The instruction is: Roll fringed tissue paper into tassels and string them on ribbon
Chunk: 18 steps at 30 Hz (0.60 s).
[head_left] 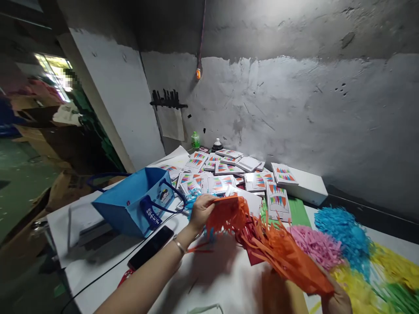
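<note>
Orange fringed tissue paper (290, 253) stretches between my two hands above the white table. My left hand (200, 213) is closed on its upper left end, where the cut strips hang down. At the lower right, my right hand (338, 298) grips the smooth, uncut end; part of that hand lies behind the paper and the frame edge. Beneath the middle of the orange paper, some red tissue paper (255, 255) shows. Right of it lie bundles of pink fringe (317, 245), blue fringe (342, 235) and yellow fringe (352, 292).
Many flat packs with tassel pictures (221, 184) cover the table's back, by a white box (309, 187). A blue bag (131, 198) and a black phone (151, 247) are at left, with a cable running past. A grey wall (294, 104) stands behind.
</note>
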Motion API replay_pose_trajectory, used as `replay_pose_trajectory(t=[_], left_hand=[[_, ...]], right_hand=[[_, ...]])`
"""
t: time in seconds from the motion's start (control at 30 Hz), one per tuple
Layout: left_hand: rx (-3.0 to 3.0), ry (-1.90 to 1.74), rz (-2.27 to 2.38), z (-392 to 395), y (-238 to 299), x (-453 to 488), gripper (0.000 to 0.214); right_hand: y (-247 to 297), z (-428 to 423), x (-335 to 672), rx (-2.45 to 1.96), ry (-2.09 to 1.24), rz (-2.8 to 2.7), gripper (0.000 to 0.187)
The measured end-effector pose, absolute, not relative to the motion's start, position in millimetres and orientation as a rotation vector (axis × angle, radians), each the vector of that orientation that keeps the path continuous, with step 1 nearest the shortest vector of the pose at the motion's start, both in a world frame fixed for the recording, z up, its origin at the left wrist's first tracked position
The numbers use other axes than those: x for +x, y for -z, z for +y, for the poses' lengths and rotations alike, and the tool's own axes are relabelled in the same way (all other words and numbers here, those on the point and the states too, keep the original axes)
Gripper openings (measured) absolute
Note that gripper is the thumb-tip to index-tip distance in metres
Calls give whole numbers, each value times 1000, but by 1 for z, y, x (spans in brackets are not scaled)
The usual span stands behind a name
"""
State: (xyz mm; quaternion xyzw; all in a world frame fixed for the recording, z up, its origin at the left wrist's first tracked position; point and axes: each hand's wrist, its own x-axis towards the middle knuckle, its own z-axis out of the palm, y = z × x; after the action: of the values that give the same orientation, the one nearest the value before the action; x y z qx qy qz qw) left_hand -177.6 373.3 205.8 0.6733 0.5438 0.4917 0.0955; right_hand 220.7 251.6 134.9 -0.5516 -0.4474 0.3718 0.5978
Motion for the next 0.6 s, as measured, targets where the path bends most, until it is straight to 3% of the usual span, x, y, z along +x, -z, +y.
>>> replay_pose_trajectory(t=[0.17, 0.3, 0.43, 0.6], left_hand=[[2215, -1147, 1494, 406, -137, -145, 9], [2284, -844, 1505, 387, -69, -149, 22], [2287, -714, 1556, 364, -33, -168, 14], [2286, -727, 1547, 336, -25, -177, 29]], right_hand=[[-118, 238, 204, -1413, -860, -1109, 28], [-106, 213, 199, -1477, -868, -1167, 29], [-101, 191, 193, -1498, -830, -1242, 26], [-120, 242, 183, -1522, -362, -1486, 53]])
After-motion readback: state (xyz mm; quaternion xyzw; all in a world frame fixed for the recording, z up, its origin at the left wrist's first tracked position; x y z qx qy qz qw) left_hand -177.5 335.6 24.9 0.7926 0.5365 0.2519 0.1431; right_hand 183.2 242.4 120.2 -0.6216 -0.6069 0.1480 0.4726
